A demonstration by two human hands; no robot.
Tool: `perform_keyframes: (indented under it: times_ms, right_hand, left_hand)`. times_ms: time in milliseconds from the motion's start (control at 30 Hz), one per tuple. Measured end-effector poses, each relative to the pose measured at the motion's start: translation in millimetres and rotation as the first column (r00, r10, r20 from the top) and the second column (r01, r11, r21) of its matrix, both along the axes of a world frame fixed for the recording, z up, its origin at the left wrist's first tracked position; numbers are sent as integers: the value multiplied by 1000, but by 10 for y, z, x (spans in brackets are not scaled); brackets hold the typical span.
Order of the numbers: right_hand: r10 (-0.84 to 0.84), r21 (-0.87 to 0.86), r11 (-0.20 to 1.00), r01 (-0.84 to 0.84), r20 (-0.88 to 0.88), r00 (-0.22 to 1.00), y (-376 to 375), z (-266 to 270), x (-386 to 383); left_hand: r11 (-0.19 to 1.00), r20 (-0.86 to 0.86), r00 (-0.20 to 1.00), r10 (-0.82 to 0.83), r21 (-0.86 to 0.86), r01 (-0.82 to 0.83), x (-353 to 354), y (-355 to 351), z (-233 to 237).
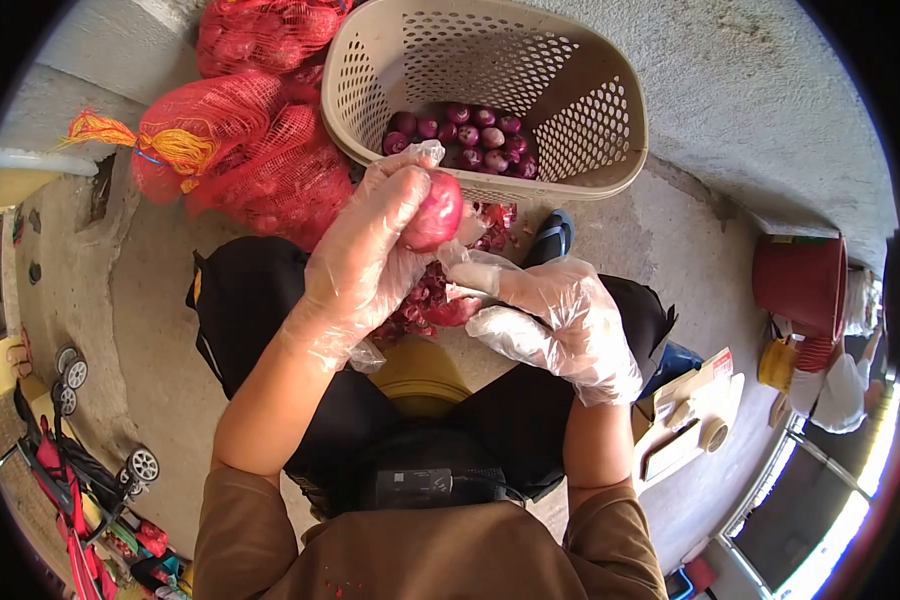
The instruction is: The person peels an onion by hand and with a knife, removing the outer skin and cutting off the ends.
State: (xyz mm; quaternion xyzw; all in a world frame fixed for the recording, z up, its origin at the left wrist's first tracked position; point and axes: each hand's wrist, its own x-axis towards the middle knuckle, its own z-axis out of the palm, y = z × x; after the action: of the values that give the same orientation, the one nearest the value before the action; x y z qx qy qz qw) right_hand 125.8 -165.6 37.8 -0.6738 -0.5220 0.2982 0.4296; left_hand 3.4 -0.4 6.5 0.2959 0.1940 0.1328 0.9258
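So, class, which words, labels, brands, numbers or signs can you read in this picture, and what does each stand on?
No text can be read with certainty.
Dark device at the waist: pale marks, too small to read.
Pale flap at the right: red patch, too blurred to read.

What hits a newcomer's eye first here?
Probably the shiny red onion at centre, held in the fingers of the gloved left hand. Next, the beige perforated basket beyond it, with purple onions at the bottom, and the bulging red mesh bags left of the basket.
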Motion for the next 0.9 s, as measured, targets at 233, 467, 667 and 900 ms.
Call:
perform_keyframes:
  times_ms: [233,467,667,900]
  right_hand:
    - [54,-113,992,-54,4,999,16,4,17]
    - [10,-49,999,-12,-44,999,26,36,8]
    - [-30,-89,996,11,-220,975,7,109,30]
    - [-145,-170,981,91,-342,928,-54,91,5]
  left_hand:
    - [986,-10,997,72,-150,-73,42,21,1]
    - [997,42,998,43,-70,-40,19,40,-39]
    - [977,69,998,14,211,-28,-1,60,-79]
    - [702,120,982,144,688,-187,80,48,-98]
